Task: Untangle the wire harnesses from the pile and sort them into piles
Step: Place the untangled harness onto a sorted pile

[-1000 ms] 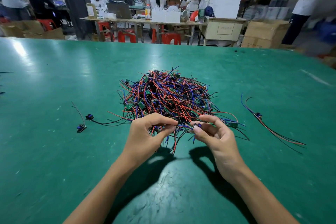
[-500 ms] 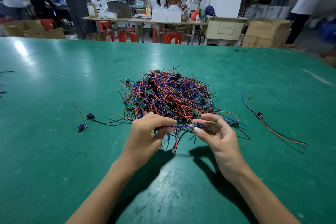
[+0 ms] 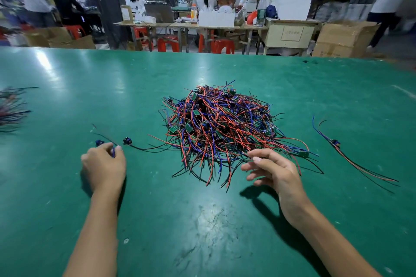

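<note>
**Loose ends on the green bench**

Green matting covers the wide work table [image 3: 67, 87], with a busy workshop of benches and red stools beyond its far edge. At the middle of the table sits the tangled heap of red, blue and black wire harnesses with small green circuit boards [image 3: 222, 123], the landmark for everything else.

To the left of the heap, the left hand [image 3: 104, 165] pinches a small blue piece of harness [image 3: 113, 152] at its fingertips; just beside it lie two small black-and-blue connectors with thin black leads [image 3: 127, 141], one lead running rightward to the heap's edge. At the heap's near right corner the right hand [image 3: 273, 170] hovers with fingers spread and relaxed, holding nothing. Well to the right of the heap lies a single red, blue and black harness [image 3: 335, 143], its long axis slanting from far-left to near-right, bare wire ends pointing toward the near right.

Risks, as I judge them: the black lead reaching the heap could drag neighbouring wires along if pulled, and setting the pinched piece down too near the heap could blur the sorted group. A blurred bundle at the far left edge [image 3: 11, 108] cannot be made out.
</note>
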Motion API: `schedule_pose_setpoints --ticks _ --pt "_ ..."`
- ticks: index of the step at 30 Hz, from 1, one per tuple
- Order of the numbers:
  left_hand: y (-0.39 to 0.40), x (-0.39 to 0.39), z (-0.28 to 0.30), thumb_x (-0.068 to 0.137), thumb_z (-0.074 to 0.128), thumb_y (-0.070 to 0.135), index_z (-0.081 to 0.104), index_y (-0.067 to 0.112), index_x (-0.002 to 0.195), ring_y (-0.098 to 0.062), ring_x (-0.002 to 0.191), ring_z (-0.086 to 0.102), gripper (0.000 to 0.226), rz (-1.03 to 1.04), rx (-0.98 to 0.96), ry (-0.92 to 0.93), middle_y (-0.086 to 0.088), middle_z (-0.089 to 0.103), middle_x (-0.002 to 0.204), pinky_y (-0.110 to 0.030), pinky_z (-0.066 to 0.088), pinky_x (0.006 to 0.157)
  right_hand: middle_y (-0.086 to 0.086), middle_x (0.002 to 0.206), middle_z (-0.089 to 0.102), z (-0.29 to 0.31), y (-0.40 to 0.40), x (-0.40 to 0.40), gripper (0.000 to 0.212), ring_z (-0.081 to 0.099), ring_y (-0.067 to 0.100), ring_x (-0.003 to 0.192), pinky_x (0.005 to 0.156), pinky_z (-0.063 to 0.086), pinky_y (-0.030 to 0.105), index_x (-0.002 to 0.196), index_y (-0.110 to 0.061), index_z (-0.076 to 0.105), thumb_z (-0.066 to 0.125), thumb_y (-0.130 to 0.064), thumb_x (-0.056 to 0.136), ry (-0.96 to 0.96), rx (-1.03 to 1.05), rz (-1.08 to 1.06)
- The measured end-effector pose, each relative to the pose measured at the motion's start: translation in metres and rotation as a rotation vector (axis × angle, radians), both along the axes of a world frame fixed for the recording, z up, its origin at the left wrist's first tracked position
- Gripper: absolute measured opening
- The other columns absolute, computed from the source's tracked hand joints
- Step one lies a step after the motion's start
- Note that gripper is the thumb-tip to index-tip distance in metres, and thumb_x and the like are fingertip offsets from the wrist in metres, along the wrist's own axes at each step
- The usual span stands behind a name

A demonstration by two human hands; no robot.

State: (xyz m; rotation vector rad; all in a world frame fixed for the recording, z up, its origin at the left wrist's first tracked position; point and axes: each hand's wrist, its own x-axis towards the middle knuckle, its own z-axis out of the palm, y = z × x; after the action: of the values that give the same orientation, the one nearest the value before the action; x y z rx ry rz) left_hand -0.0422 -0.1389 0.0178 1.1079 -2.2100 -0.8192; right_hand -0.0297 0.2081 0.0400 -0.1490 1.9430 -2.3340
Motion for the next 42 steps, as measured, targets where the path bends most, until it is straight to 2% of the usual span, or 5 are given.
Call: schedule_pose_setpoints --ticks 9,24,29,36,42 --pt "0.052 -0.018 0.005 0.088 0.074 0.040 0.075 0.024 0.110 -0.023 0.108 0.058 0.027 -0.636 -0.420 0.065 0.000 0.072 0.102 -0.037 0.029 0.094 0.016 0.086 0.077 0.000 0.002 0.002 0.015 0.064 0.017 0.063 0.055 0.048 0.018 0.089 -0.025 0.076 0.066 -0.030 0.080 0.011 0.043 0.006" --pt "0.052 -0.009 0.014 0.084 0.080 0.019 0.074 0.023 0.094 0.002 0.069 0.054 0.012 -0.768 -0.184 0.283 0.009 0.067 0.080 -0.029 0.046 0.069 0.011 0.075 0.073 -0.002 0.002 0.000 0.013 0.060 0.016 0.059 0.051 0.044 0.017 0.086 -0.023 0.076 0.067 -0.029 0.079 0.043 0.074 -0.026" --pt "0.039 -0.008 0.010 0.083 0.081 0.029 0.055 0.020 0.135 -0.025 0.114 0.058 0.059 -0.626 -0.180 -0.027 -0.002 0.065 0.117 -0.045 0.046 0.098 0.009 0.074 0.072 -0.003 0.003 -0.001 0.012 0.059 0.016 0.059 0.051 0.043 0.017 0.086 -0.024 0.075 0.066 -0.029 0.080 0.051 0.091 -0.027" --pt "0.018 -0.006 0.010 0.088 0.062 0.002 0.061 0.019 0.129 -0.034 0.118 0.052 0.045 -0.408 -0.140 -0.004 -0.007 0.066 0.122 -0.048 0.041 0.101 0.011 0.073 0.072 -0.005 0.002 -0.003 0.015 0.058 0.016 0.057 0.049 0.042 0.017 0.087 -0.019 0.075 0.067 -0.028 0.079 0.031 0.102 -0.031" --pt "0.089 -0.013 0.014 0.091 0.061 0.056 0.070 0.030 0.091 -0.020 0.098 0.057 0.028 -0.571 -0.322 0.018 0.008 0.066 0.094 -0.039 0.039 0.089 0.010 0.073 0.072 -0.004 0.000 -0.001 0.011 0.058 0.016 0.058 0.049 0.042 0.017 0.084 -0.024 0.076 0.066 -0.027 0.080 0.030 0.119 -0.033"
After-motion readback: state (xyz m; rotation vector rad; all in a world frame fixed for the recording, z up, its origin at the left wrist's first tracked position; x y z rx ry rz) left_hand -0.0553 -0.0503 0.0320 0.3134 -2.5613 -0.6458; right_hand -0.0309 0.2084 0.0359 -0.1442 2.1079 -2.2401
